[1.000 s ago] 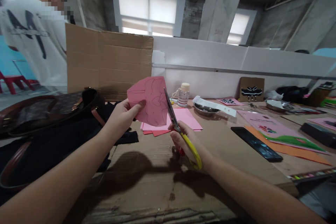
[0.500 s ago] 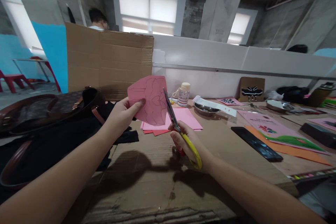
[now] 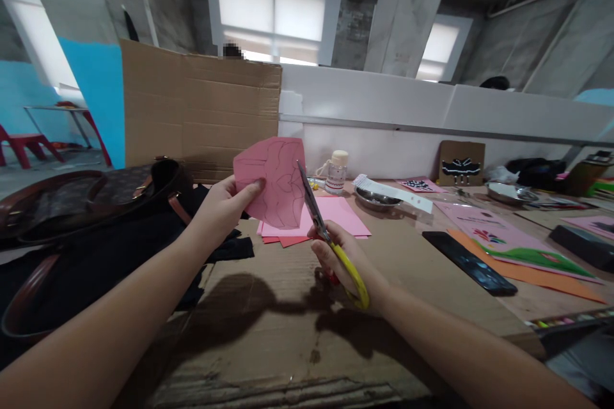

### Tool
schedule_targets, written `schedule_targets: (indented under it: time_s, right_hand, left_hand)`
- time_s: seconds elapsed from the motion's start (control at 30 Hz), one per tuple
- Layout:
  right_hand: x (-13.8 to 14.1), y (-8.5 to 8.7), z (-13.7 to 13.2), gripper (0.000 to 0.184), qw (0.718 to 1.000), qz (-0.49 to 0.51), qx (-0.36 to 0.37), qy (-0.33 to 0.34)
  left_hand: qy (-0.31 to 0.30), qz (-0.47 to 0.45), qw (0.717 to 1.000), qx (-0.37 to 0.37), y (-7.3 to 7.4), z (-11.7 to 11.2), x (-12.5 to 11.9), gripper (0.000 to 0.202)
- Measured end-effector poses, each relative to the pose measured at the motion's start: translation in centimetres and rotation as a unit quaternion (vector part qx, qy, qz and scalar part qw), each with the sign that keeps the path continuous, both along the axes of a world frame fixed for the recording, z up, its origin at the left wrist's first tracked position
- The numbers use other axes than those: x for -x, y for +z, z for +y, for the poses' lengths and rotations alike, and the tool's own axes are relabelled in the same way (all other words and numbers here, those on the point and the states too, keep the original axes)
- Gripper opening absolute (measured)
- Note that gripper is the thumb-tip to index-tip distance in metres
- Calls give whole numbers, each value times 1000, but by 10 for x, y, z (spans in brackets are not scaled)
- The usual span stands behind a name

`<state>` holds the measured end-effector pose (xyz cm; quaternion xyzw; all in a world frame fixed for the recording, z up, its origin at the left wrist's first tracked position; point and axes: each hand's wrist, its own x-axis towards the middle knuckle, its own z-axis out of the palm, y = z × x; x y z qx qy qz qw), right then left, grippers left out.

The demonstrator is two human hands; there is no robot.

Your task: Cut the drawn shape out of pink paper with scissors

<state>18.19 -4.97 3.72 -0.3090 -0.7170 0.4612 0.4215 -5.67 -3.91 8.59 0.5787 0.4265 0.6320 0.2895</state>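
Observation:
My left hand pinches a pink sheet of paper with pencil-drawn outlines, holding it upright above the table. My right hand grips yellow-handled scissors, fingers through the loops. The blades point up and into the right edge of the pink sheet. Below them a stack of pink and red paper lies flat on the cardboard-covered table.
A dark handbag with brown straps sits at the left. A cardboard panel stands behind. A small bottle, metal dishes, a black phone, coloured paper sheets lie to the right. A person's head shows behind the cardboard.
The person in the white shirt at the left walked behind the cardboard panel and now barely shows. My hands, the pink sheet and the scissors have hardly shifted.

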Motion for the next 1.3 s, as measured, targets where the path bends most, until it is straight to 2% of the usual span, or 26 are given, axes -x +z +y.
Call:
schedule_targets:
  time_s: [0.57, 0.7, 0.93, 1.17, 1.3]
  right_hand:
    - [1, -1, -1, 46, 1000, 0, 12, -1]
    - [1, -1, -1, 44, 1000, 2, 10, 5]
    - [0, -4, -1, 44, 1000, 2, 0, 17]
    - [-2, -3, -2, 40, 999, 10, 8, 47]
    - [-4, 5, -5, 43, 1000, -1, 6, 23]
  left_hand:
    - [-9, -10, 1000, -2, -4, 4, 4, 46]
    - [-8, -17, 1000, 3, 0, 2, 4, 43]
    - [-18, -52, 998, -33, 7, 2, 12, 29]
    - [-17, 3, 1000, 2, 2, 1, 7, 35]
    - [-21, 8, 1000, 1, 5, -3, 1, 36]
